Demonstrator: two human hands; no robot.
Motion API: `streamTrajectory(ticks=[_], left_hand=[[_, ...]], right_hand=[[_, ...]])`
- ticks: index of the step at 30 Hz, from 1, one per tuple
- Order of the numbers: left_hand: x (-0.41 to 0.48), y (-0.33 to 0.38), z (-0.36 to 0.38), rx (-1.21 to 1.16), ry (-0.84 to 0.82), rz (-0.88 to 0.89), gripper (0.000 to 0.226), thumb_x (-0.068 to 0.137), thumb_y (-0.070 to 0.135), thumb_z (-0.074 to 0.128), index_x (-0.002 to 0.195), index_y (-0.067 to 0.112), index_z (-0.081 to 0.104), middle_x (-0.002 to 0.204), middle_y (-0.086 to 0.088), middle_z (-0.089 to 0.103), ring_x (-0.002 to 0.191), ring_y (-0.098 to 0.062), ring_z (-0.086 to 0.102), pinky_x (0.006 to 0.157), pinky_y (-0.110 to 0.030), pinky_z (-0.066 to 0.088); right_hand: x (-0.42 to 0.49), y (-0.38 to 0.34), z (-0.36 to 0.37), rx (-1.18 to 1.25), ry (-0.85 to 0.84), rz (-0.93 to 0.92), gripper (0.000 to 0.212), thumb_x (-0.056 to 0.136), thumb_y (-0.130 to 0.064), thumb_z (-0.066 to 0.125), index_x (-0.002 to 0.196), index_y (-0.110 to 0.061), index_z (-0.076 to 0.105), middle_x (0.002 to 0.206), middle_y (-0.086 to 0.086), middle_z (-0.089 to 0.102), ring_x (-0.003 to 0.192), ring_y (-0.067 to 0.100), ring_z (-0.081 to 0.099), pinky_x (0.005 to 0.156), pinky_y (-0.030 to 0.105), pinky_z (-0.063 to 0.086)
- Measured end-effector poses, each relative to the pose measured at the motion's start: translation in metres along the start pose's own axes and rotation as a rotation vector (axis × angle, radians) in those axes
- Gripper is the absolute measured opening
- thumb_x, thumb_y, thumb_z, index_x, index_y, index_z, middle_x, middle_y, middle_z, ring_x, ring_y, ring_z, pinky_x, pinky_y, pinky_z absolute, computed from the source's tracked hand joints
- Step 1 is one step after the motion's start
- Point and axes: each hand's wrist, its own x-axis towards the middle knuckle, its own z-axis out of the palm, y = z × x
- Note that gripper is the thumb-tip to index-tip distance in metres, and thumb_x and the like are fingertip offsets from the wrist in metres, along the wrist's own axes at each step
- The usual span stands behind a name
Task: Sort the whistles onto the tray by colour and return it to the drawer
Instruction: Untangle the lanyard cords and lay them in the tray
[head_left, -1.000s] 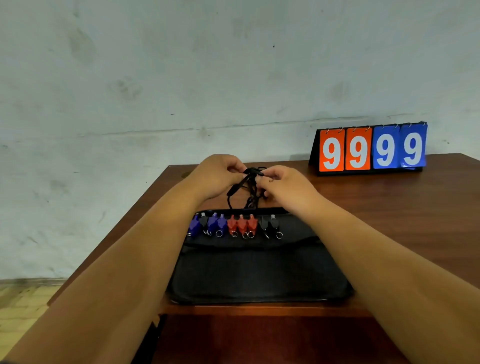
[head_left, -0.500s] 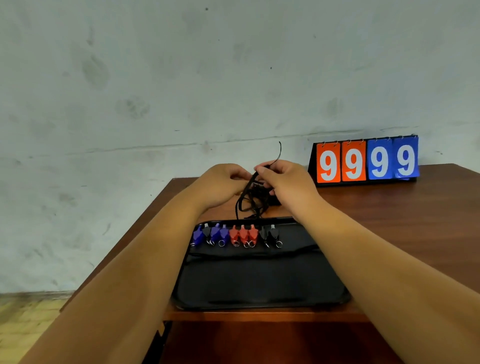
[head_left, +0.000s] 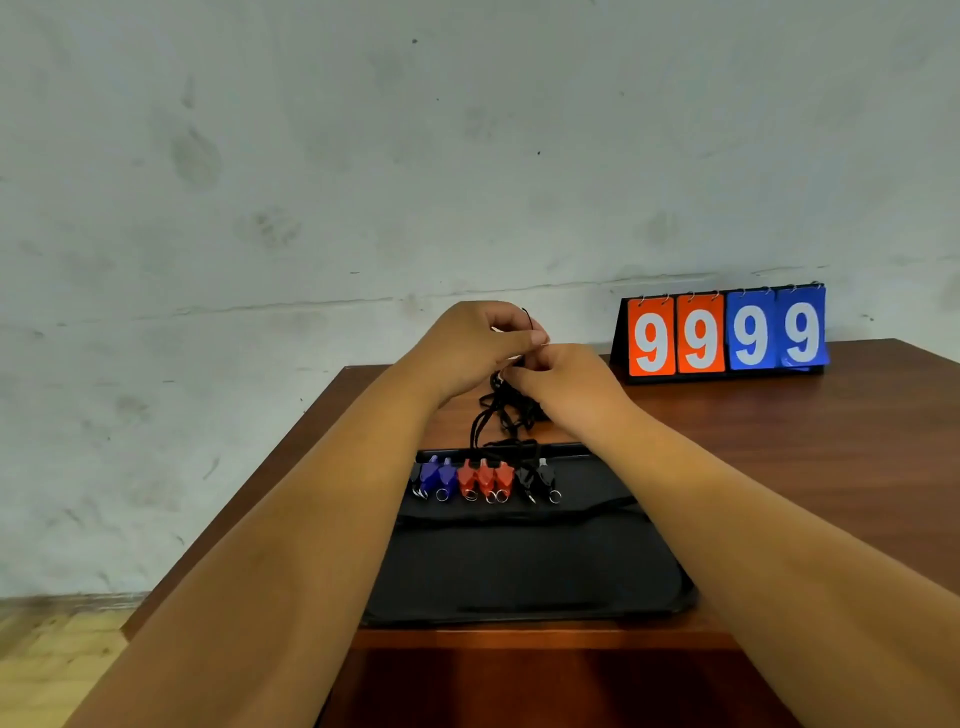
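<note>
Currently, the only legible writing is on the flip scoreboard (head_left: 724, 332) at the far right of the table (head_left: 831, 493): four cards, each reading 9, two orange and then two blue. On the black tray (head_left: 519, 571), the whistles lie in a row near its far edge: blue whistles (head_left: 439, 475), red whistles (head_left: 485, 475), black whistles (head_left: 537, 475). We hold both hands beyond and above this row, apart from it. Our left hand (head_left: 467, 348) and right hand (head_left: 566, 379) touch, fingers curled, each pinching a tangle of black cords (head_left: 498, 421) that hangs towards the tray.
</note>
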Motion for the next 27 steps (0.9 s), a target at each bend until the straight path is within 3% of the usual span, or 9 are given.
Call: streamTrajectory(ticks=[3, 6, 9, 13, 17, 20, 22, 24, 27], left_hand=[[-0.002, -0.001, -0.004, -0.085, 0.023, 0.008, 0.014, 0.103, 0.032, 0.069, 0.103, 0.026, 0.081, 0.107, 0.017, 0.080, 0.096, 0.001, 0.073, 0.082, -0.026, 0.050], [-0.005, -0.001, -0.013, -0.201, 0.097, -0.026, 0.017, 0.106, 0.029, 0.064, 0.111, 0.018, 0.077, 0.105, 0.009, 0.083, 0.099, -0.013, 0.078, 0.081, -0.036, 0.056], [-0.006, -0.004, -0.026, -0.242, 0.193, -0.063, 0.017, 0.106, 0.029, 0.064, 0.113, 0.019, 0.076, 0.101, 0.006, 0.084, 0.087, -0.015, 0.076, 0.072, -0.035, 0.054], [-0.007, -0.015, -0.044, -0.426, 0.356, -0.114, 0.017, 0.106, 0.022, 0.065, 0.113, 0.011, 0.076, 0.098, -0.008, 0.082, 0.073, -0.016, 0.073, 0.068, -0.031, 0.062], [-0.011, -0.033, -0.064, -0.511, 0.508, -0.150, 0.018, 0.105, 0.018, 0.068, 0.115, 0.004, 0.075, 0.095, -0.014, 0.078, 0.073, -0.017, 0.076, 0.074, -0.032, 0.066], [-0.021, -0.047, -0.079, -0.483, 0.585, -0.175, 0.019, 0.105, 0.016, 0.067, 0.116, 0.001, 0.073, 0.095, -0.015, 0.076, 0.075, -0.020, 0.079, 0.076, -0.034, 0.067], [-0.030, -0.057, -0.086, -0.461, 0.633, -0.201, 0.019, 0.105, 0.014, 0.067, 0.116, -0.001, 0.072, 0.095, -0.016, 0.075, 0.076, -0.022, 0.079, 0.075, -0.034, 0.068], [-0.042, -0.070, -0.090, -0.425, 0.645, -0.247, 0.020, 0.104, 0.012, 0.067, 0.117, -0.003, 0.070, 0.096, -0.017, 0.074, 0.076, -0.021, 0.079, 0.074, -0.033, 0.068], [-0.067, -0.093, -0.087, -0.339, 0.544, -0.318, 0.017, 0.102, 0.006, 0.069, 0.116, -0.004, 0.072, 0.100, -0.016, 0.076, 0.080, -0.019, 0.081, 0.079, -0.032, 0.068]], right_hand=[[-0.004, 0.000, -0.001, 0.024, -0.021, 0.033, 0.025, 0.101, -0.034, 0.069, 0.101, -0.010, 0.077, 0.098, 0.017, 0.078, 0.075, 0.023, 0.070, 0.052, 0.020, 0.051], [-0.007, 0.002, -0.002, 0.061, -0.064, 0.053, 0.020, 0.102, -0.036, 0.068, 0.102, -0.020, 0.081, 0.105, 0.009, 0.081, 0.097, 0.028, 0.077, 0.061, 0.019, 0.052], [-0.007, 0.003, -0.001, 0.043, -0.079, 0.084, 0.018, 0.103, -0.031, 0.064, 0.101, -0.023, 0.080, 0.107, 0.001, 0.082, 0.108, 0.029, 0.075, 0.069, 0.023, 0.053], [-0.009, 0.006, 0.000, -0.012, -0.140, 0.084, 0.018, 0.107, -0.029, 0.054, 0.106, -0.024, 0.071, 0.091, -0.015, 0.082, 0.089, 0.019, 0.074, 0.068, 0.027, 0.053], [-0.007, 0.011, 0.001, -0.083, -0.196, 0.048, 0.016, 0.109, -0.032, 0.054, 0.108, -0.028, 0.069, 0.087, -0.014, 0.081, 0.090, 0.014, 0.076, 0.084, 0.032, 0.059], [-0.008, 0.014, -0.003, -0.160, -0.208, 0.009, 0.016, 0.110, -0.034, 0.056, 0.106, -0.027, 0.070, 0.087, -0.005, 0.080, 0.061, -0.004, 0.068, 0.070, 0.026, 0.049], [-0.009, 0.017, -0.009, -0.231, -0.212, -0.009, 0.018, 0.109, -0.034, 0.056, 0.105, -0.027, 0.071, 0.086, -0.004, 0.079, 0.058, -0.001, 0.061, 0.071, 0.027, 0.047], [-0.010, 0.022, -0.014, -0.269, -0.238, -0.001, 0.020, 0.109, -0.034, 0.056, 0.104, -0.027, 0.074, 0.084, -0.004, 0.077, 0.066, 0.006, 0.064, 0.074, 0.030, 0.051], [-0.013, 0.033, -0.021, -0.285, -0.282, 0.023, 0.025, 0.111, -0.034, 0.053, 0.105, -0.029, 0.077, 0.081, -0.001, 0.071, 0.066, 0.013, 0.064, 0.069, 0.030, 0.058]])
